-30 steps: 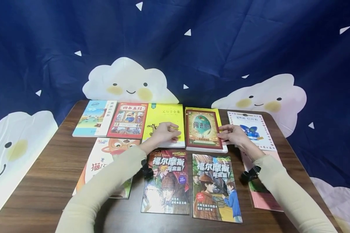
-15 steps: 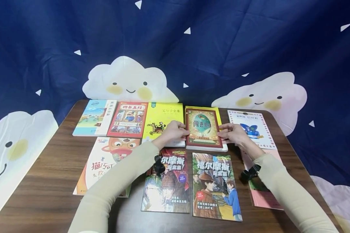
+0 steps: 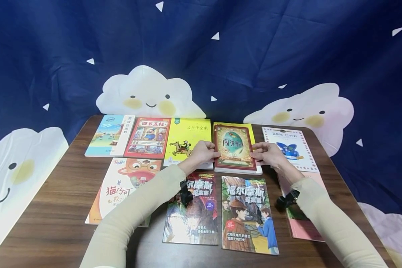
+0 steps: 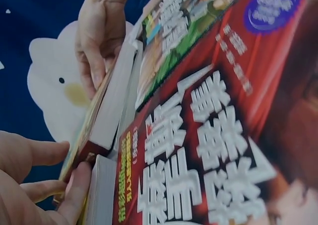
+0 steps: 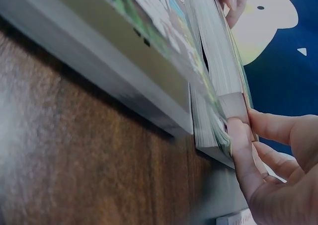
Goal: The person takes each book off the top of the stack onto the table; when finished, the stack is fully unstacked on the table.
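Observation:
A red-bordered book (image 3: 234, 146) with a green oval on its cover lies on top of a yellow-covered book (image 3: 257, 170). My left hand (image 3: 202, 152) pinches its left edge, and my right hand (image 3: 268, 155) pinches its right edge. Seen in the left wrist view, the left hand (image 4: 37, 185) has fingertips on both faces of the book (image 4: 115, 101) near a corner. In the right wrist view, the right hand (image 5: 285, 170) grips the opposite corner between thumb and fingers, beside the page block. There the upper book sits slightly apart from the one below.
Two comic-style books, one red (image 3: 191, 219) and one green (image 3: 249, 219), lie in front. At left are a blue book (image 3: 104, 139), a red one (image 3: 147, 137) and a cat picture book (image 3: 115, 191). A yellow book (image 3: 187, 130), white book (image 3: 289, 147) and pink book (image 3: 306, 230) lie nearby.
My left hand has moved right, from above the neighbouring yellow book to the left edge of the red-bordered book, and now pinches it. The right hand stays at the right edge.

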The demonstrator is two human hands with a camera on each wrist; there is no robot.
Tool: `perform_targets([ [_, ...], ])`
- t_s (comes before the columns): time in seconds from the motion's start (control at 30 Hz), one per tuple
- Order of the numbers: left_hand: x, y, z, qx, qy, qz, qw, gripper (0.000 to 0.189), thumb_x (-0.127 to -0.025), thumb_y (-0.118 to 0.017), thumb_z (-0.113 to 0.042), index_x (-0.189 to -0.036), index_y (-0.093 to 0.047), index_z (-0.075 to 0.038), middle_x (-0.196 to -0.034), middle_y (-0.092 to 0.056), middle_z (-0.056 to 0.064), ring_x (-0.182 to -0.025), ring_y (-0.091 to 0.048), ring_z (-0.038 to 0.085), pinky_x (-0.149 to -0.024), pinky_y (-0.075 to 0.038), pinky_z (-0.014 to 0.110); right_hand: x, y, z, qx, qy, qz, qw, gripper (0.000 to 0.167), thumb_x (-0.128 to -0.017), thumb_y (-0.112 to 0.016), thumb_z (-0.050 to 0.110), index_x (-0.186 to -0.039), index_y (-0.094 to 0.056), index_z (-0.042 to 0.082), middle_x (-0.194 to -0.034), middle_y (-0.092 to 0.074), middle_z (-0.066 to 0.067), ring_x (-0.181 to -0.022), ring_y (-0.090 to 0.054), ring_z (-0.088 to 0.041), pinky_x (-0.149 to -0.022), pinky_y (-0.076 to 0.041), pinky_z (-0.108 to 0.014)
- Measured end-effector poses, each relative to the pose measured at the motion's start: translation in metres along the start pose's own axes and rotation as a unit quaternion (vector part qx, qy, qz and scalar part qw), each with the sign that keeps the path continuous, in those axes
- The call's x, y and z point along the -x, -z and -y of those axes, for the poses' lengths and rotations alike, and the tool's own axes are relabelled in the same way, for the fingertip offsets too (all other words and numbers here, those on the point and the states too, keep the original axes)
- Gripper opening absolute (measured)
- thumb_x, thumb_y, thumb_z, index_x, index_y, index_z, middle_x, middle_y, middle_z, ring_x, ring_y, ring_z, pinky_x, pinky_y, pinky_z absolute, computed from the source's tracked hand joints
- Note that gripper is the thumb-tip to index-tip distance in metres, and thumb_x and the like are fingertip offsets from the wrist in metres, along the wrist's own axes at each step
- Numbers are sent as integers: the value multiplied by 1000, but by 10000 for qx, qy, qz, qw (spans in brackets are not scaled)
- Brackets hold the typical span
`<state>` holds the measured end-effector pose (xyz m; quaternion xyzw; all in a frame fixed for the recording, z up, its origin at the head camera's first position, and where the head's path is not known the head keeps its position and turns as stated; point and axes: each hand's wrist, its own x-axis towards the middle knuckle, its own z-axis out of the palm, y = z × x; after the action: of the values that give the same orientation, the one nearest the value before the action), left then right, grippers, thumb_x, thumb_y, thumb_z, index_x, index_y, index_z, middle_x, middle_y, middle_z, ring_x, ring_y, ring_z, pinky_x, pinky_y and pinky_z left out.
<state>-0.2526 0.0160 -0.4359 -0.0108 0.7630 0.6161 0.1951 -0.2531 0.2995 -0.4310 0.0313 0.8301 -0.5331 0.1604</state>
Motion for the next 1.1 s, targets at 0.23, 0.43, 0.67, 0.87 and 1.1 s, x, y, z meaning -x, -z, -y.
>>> perform_targets([
  [0.23,3,-5,-5,-58,129,-215,9997,60,-95,-79,-11,-150,-56,-2,-149,-62,20,-119,-73,34,-97,-66,36,1,1,-1,-18,-25,-30,10000,59,-101,-70,9,-151,-44,-10,-88,-69,9,-70,-71,-3,-67,-67,-23],
  [0.43,5,-5,-7,-257,98,-521,9983,56,-92,-84,-21,-143,-64,-8,-140,-69,15,-108,-77,29,-91,-67,35,1,1,-1,-76,-29,-32,10000,59,-102,-70,9,-151,-44,-10,-89,-68,7,-71,-71,-4,-67,-67,-23],
  [0.67,3,-4,-6,343,182,-524,9979,59,-88,-86,-9,-140,-60,-1,-139,-67,22,-117,-73,33,-98,-66,38,1,-1,0,-159,-48,-37,9999,58,-102,-70,9,-151,-45,-9,-88,-68,9,-72,-71,-3,-68,-67,-22],
  [0.87,-1,0,-9,365,303,-219,9986,70,-90,-85,-10,-149,-52,6,-145,-60,26,-95,-79,27,-88,-68,31,0,4,0,-17,-114,-131,9998,58,-101,-72,12,-150,-48,-8,-91,-72,6,-72,-74,-7,-72,-69,-27],
  [1.1,-4,7,-7,496,396,208,9978,68,-91,-84,-10,-149,-52,5,-149,-56,24,-83,-74,16,-76,-68,25,5,12,-2,142,-91,-412,9990,57,-101,-70,12,-150,-48,-7,-92,-72,6,-72,-71,-8,-74,-69,-28],
])
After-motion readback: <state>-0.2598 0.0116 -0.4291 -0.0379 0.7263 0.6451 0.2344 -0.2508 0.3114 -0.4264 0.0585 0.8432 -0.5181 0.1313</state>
